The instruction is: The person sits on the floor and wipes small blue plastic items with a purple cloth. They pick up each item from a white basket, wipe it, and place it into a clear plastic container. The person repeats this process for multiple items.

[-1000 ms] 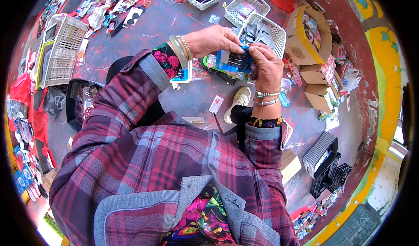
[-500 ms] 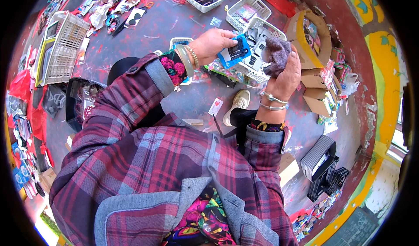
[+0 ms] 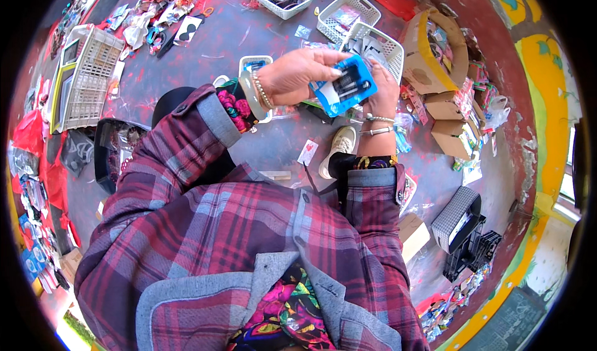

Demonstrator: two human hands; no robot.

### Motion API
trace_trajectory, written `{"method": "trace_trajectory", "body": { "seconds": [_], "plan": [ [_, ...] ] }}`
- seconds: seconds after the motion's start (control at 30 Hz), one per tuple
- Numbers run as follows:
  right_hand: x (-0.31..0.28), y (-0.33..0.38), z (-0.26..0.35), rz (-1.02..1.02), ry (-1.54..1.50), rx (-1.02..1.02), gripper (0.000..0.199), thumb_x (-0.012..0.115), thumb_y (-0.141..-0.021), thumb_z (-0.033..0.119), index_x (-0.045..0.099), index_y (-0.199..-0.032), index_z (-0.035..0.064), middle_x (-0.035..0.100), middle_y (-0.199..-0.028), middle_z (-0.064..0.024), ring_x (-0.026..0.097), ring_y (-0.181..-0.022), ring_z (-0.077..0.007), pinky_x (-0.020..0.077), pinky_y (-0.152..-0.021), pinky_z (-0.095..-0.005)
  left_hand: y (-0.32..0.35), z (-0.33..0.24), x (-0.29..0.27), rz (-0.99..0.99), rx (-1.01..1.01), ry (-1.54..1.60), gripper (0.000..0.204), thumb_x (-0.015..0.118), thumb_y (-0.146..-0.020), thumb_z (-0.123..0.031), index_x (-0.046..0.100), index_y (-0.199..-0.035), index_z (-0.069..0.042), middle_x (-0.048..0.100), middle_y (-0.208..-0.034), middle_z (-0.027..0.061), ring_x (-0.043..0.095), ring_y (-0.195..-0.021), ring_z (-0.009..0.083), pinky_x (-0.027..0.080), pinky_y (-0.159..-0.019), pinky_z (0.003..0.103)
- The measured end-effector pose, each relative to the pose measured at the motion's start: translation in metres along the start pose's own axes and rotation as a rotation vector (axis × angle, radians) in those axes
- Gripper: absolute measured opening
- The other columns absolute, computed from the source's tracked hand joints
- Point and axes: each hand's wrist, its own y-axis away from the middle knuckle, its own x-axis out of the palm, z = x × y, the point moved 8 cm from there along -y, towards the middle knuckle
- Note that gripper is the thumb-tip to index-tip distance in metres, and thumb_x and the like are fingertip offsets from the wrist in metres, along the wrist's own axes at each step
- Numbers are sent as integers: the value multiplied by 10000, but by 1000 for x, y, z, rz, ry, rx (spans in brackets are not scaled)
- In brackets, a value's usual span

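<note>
My left hand (image 3: 298,74) is closed on the left edge of a blue card of black hairpins (image 3: 346,88), thumb on its upper face. Against the card's right edge, my right hand (image 3: 382,94) is closed too; its fingers are partly hidden behind the card. Just beyond my hands stands a white plastic basket (image 3: 393,51) with flat grey and white pieces in it. The grey-purple cloth seen earlier is not visible now.
Farther off stand two white baskets (image 3: 281,7) (image 3: 373,16) with small goods. A cardboard box (image 3: 429,71) is at the right, near an upturned checked bin (image 3: 454,220). A tilted white crate (image 3: 93,80) is at the left. My shoe (image 3: 341,149) rests below my hands.
My right hand has moved left and nearer, up to the card; the grey-purple cloth it held has gone out of sight. The card has shifted slightly right and nearer and faces up more.
</note>
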Motion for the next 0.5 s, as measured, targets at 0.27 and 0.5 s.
{"method": "trace_trajectory", "body": {
  "seconds": [0.27,0.5],
  "plan": [
    [44,35,27,222,-154,18,289,619,-854,128,569,-1094,-23,608,-1005,-74,601,-842,-161,484,-706,-239,-10,-17,-23,-48,202,-49,389,481,-895,-62,416,-1272,7,555,-1140,76,554,-1009,148,440,-899,275],
    [62,82,90,-44,757,-1045,208,642,-755,4,683,-945,77,626,-959,-89,600,-863,-209,480,-727,-272,3,-2,-32,-419,97,81,233,468,-942,-288,524,-1012,-73,549,-986,35,525,-903,140,434,-838,296]
  ]
}}
